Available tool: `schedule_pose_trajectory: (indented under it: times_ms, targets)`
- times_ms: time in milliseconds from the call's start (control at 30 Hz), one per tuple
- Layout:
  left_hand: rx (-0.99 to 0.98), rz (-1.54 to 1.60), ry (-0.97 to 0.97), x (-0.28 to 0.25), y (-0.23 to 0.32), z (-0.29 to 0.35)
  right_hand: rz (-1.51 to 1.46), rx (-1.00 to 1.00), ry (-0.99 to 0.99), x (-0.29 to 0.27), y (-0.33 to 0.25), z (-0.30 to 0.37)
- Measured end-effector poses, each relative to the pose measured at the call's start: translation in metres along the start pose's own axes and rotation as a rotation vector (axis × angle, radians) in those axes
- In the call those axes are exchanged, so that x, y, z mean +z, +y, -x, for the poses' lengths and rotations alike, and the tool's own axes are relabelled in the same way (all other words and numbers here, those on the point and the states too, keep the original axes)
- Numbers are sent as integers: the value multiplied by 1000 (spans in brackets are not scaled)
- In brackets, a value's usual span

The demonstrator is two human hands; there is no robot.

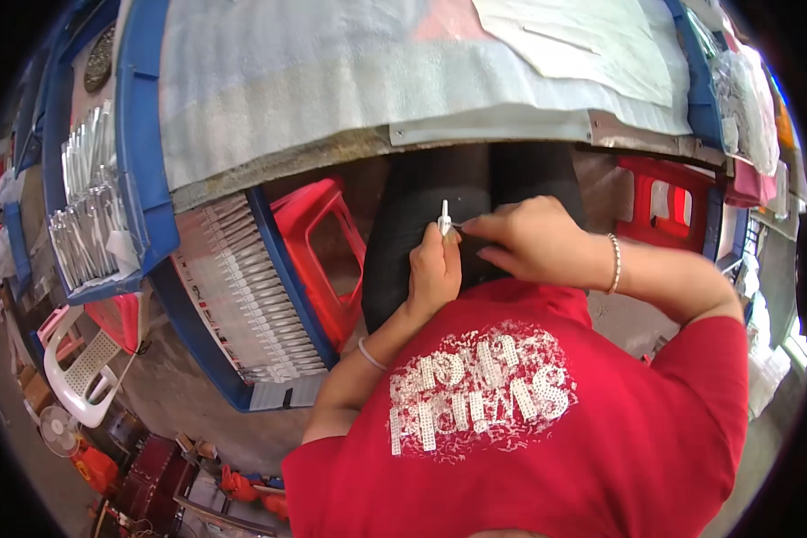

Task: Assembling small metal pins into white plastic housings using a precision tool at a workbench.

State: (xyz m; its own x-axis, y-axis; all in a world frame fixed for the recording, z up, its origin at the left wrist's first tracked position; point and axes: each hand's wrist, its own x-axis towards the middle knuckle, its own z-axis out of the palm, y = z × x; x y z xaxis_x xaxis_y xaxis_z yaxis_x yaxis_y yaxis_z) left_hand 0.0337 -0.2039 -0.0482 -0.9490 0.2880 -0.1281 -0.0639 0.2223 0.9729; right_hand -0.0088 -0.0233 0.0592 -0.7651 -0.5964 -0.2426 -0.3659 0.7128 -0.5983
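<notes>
Head view, looking down. At the upper left of the frame, a blue crate (143,134) holds bundles of slim silvery pieces (85,233), standing close together, with clear plastic beside them. Below, at the left edge, is a white chair (85,368). Left of centre, a tilted blue tray (197,336) contains slender, pale, tube-like pieces (255,287) laid side by side in a long row. Next to it is a red stool (300,215). At the centre, above dark-trousered legs, the left hand (435,269) grips a small white tube (445,222), its narrow tip pointing up. The right hand (538,238) is just right of it, index finger extended to the tube's side, other fingers curled; whether it pinches anything, I cannot tell. At the upper right, a blue container wall (704,81) stands beside clear plastic bags (749,125); their contents are unclear.
</notes>
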Motion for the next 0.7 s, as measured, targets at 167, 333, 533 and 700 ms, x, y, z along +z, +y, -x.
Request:
schedule_pose_trajectory:
  times_ms: [167, 333, 533, 700]
  targets:
    - [-148, 69, -70, 3, -6, 0, 530, -234, -168, -10, -8, -8]
    - [-64, 103, 0, 2, -7, -6, 429, -252, -167, -13, 6, -15]
    - [-31, 51, -31, -4, -1, -10, -51, 158, -98, -9, 12, -23]
    - [-71, -35, -25, -2, 5, -15, -721, 539, 29, 19, 22, -12]
